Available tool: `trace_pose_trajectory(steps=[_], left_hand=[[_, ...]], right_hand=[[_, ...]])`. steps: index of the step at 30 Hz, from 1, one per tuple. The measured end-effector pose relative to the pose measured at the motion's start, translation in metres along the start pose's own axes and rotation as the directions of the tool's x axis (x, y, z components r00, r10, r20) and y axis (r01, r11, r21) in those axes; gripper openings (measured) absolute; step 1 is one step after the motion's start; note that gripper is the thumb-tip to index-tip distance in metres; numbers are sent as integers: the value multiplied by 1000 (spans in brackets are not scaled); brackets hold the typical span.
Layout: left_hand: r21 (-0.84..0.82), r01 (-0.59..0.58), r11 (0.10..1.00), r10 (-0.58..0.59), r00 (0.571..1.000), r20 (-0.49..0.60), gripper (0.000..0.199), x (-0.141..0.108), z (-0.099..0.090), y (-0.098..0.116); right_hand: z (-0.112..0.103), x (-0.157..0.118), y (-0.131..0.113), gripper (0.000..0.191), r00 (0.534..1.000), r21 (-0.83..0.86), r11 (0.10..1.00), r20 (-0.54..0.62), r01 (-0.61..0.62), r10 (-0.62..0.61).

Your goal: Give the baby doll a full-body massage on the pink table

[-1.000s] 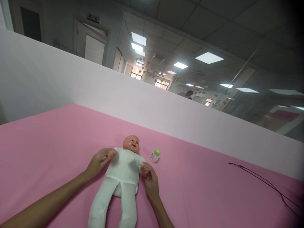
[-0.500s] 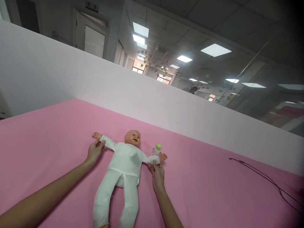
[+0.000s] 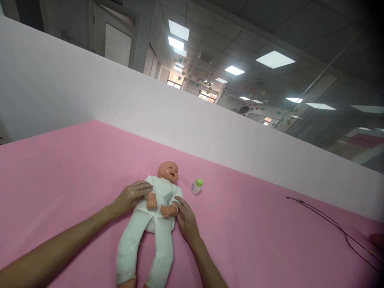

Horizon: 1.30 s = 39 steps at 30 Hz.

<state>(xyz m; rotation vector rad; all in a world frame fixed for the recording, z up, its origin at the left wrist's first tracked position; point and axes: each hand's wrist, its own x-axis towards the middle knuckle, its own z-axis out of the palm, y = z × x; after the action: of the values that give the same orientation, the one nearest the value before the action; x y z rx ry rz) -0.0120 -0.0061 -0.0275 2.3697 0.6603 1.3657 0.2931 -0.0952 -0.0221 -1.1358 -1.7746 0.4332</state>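
A baby doll (image 3: 163,194) in white cloth top and trousers lies on its back on the pink surface (image 3: 255,232). Its arms are folded in, with both small hands over its belly. My left hand (image 3: 132,196) lies with outstretched fingers against the doll's sleeve on the left. On the other side, my right hand (image 3: 187,220) touches the other sleeve near the wrist, fingers extended. Neither hand is wrapped around the doll, though my thumbs are partly hidden. Just right of the doll's head stands a small bottle (image 3: 196,187) with a green cap, apart from both hands.
A white partition (image 3: 192,120) runs along the back of the pink surface. Thin black cables (image 3: 324,218) lie on the right. A blurred dark reddish shape (image 3: 376,241) shows at the right edge. Beyond the partition are ceiling lights and windows.
The doll's arms were stretched out sideways in my pinched fingers; now they are folded onto its belly. Both my hands have moved inward and their fingers have straightened. The bottle stays put.
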Motion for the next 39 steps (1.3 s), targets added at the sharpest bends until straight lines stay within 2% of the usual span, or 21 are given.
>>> trace_pose_trajectory(steps=[2, 3, 5, 8, 10, 11, 13, 17, 19, 21, 23, 24, 26, 28, 29, 31, 33, 34, 35, 36, 39], left_hand=[[-79, 194, 978, -200, 978, -64, 29, 0, -1, -1], [-150, 304, 941, -322, 940, -115, 31, 1, -1, -2], [-337, 471, 815, -555, 802, -220, 39, 4, -4, -6], [-598, 529, 602, -777, 562, -284, 53, 9, -11, -14], [-667, 528, 526, -828, 495, -262, 57, 11, -14, -17], [-669, 526, 525, -828, 498, -258, 57, 12, -15, -17], [-622, 509, 595, -776, 567, -277, 52, 13, -15, -14], [-313, 429, 847, -507, 830, -233, 38, 8, -11, -3], [-130, 284, 950, -298, 948, -112, 32, 5, -9, 1], [-33, 84, 996, -84, 996, -2, 30, 3, -7, 3], [0, -30, 1000, 30, 999, 43, 30, 2, -6, 4], [4, -26, 1000, 26, 999, 37, 30, 2, -6, 4], [-16, 99, 995, -99, 995, -23, 29, 3, -6, 5], [-114, 301, 947, -314, 942, -120, 31, 4, -7, 4], [-199, 392, 898, -426, 887, -178, 35, 5, -7, 2], [-398, 507, 765, -626, 730, -273, 45, 6, -9, -5], [-560, 535, 633, -757, 577, -305, 50, 8, -12, -13], [-602, 541, 588, -793, 531, -298, 51, 8, -13, -17], [-616, 544, 570, -805, 520, -286, 50, 9, -15, -19], [-607, 537, 585, -791, 543, -282, 49, 9, -16, -20], [-442, 487, 753, -633, 720, -284, 40, 9, -15, -14]], right_hand=[[1, 3, 2, 31, 986, 123, 988, -122, -97, 112], [1, 4, 4, 31, 961, 216, 963, -190, -160, 202], [0, 8, 11, 40, 870, 408, 871, -281, -274, 405], [-8, 11, 22, 54, 715, 604, 711, -310, -361, 627], [-13, 12, 26, 57, 667, 670, 647, -298, -363, 683], [-15, 12, 26, 57, 665, 680, 642, -300, -354, 684], [-15, 13, 22, 58, 696, 644, 689, -324, -333, 640], [-9, 12, 8, 52, 857, 426, 869, -321, -250, 404], [-7, 8, 3, 39, 952, 249, 955, -216, -163, 219], [-6, 4, 1, 33, 997, 52, 997, -57, -57, 60], [-5, 2, 1, 35, 999, -69, 998, 49, 13, -9], [-4, 1, 1, 35, 999, -81, 997, 47, 15, -11], [-3, 2, 2, 34, 997, -10, 998, -60, -57, 56], [-3, 5, 7, 34, 949, 164, 968, -222, -190, 224], [-4, 7, 10, 37, 900, 267, 930, -288, -253, 327], [-8, 9, 19, 46, 784, 452, 825, -349, -339, 513], [-14, 11, 28, 51, 700, 575, 731, -347, -368, 625], [-16, 11, 30, 52, 679, 611, 700, -337, -370, 653], [-18, 11, 31, 52, 671, 630, 684, -331, -367, 664], [-19, 11, 31, 53, 676, 630, 687, -330, -361, 658], [-18, 11, 22, 54, 759, 528, 784, -347, -327, 550]])
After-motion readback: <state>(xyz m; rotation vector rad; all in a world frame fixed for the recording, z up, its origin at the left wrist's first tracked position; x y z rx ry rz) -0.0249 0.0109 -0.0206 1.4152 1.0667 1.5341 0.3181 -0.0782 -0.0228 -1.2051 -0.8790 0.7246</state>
